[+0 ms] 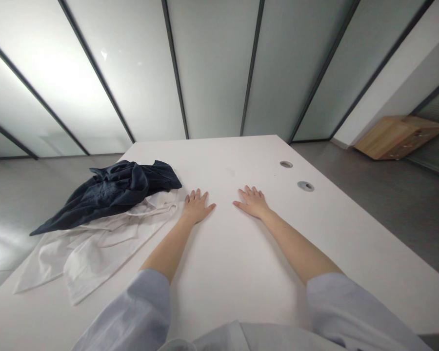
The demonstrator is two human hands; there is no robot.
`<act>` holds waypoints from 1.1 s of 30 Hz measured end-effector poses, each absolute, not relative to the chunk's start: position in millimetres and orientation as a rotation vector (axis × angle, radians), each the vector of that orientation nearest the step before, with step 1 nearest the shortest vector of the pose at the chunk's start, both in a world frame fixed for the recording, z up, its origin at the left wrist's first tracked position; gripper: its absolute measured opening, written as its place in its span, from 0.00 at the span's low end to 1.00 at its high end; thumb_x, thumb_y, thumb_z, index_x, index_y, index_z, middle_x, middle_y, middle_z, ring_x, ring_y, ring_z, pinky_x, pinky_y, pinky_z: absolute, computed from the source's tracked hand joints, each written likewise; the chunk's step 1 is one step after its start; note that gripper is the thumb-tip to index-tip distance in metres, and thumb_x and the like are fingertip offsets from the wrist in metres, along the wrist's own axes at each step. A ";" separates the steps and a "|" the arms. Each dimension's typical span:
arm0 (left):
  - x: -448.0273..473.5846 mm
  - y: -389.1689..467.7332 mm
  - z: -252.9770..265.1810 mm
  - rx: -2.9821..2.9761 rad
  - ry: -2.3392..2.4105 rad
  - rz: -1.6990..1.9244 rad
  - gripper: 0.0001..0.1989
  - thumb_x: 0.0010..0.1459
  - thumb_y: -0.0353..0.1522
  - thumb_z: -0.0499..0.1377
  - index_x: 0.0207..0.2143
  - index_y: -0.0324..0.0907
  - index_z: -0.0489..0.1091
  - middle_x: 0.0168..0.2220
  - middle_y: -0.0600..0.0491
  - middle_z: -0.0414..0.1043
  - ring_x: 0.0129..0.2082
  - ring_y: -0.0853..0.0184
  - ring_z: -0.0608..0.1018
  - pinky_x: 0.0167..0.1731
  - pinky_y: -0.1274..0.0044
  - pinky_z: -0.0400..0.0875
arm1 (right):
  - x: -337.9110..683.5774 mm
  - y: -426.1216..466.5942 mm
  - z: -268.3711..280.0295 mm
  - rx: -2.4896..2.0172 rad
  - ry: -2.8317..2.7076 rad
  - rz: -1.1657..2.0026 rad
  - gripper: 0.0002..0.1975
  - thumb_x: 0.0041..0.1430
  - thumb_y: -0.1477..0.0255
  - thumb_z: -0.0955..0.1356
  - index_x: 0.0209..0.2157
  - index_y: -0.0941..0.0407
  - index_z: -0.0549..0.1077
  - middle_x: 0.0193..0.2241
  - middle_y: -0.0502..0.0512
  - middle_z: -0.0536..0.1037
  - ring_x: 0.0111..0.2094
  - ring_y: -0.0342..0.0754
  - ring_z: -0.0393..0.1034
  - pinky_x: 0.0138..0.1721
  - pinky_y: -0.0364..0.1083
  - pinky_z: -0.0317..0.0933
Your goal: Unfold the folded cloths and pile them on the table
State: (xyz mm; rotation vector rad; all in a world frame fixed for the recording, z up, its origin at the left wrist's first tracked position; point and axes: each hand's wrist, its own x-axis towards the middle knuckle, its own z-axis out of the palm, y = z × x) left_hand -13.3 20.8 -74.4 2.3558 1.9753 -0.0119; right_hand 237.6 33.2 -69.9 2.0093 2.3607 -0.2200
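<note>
My left hand [196,207] lies flat on the white table [237,263], fingers spread and nothing in it. My right hand [253,201] rests the same way a short gap to the right, palm down and fingers apart. Just left of my left hand is a heap of cloth. Its upper part is a crumpled dark navy garment [120,190], which hangs past the table's left edge. Under it lies a rumpled white garment [98,248], partly covered by the navy one. Neither hand visibly touches the cloth.
Two round cable holes, a far one [286,165] and a nearer one [306,186], sit near the table's right edge. Frosted glass panels [212,68] with dark frames stand behind the table. A wooden drawer cabinet [398,136] is on the grey floor at right.
</note>
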 end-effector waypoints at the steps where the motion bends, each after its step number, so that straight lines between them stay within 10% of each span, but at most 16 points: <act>1: -13.4 20.9 -74.6 2.354 1.979 -0.011 0.39 0.61 0.56 0.39 0.68 0.45 0.49 0.70 0.43 0.42 0.68 0.49 0.48 0.63 0.58 0.46 | 237.5 32.8 -69.2 2.008 2.362 -0.221 0.40 0.61 0.43 0.53 0.67 0.52 0.52 0.69 0.63 0.46 0.67 0.66 0.39 0.63 0.63 0.37; 33: -13.0 20.5 -72.6 2.327 1.973 -0.001 0.38 0.62 0.56 0.40 0.68 0.46 0.50 0.70 0.44 0.41 0.69 0.50 0.47 0.64 0.58 0.45 | 239.6 35.5 -75.9 2.024 2.413 -0.205 0.40 0.61 0.44 0.55 0.66 0.52 0.54 0.68 0.63 0.49 0.67 0.68 0.42 0.63 0.64 0.38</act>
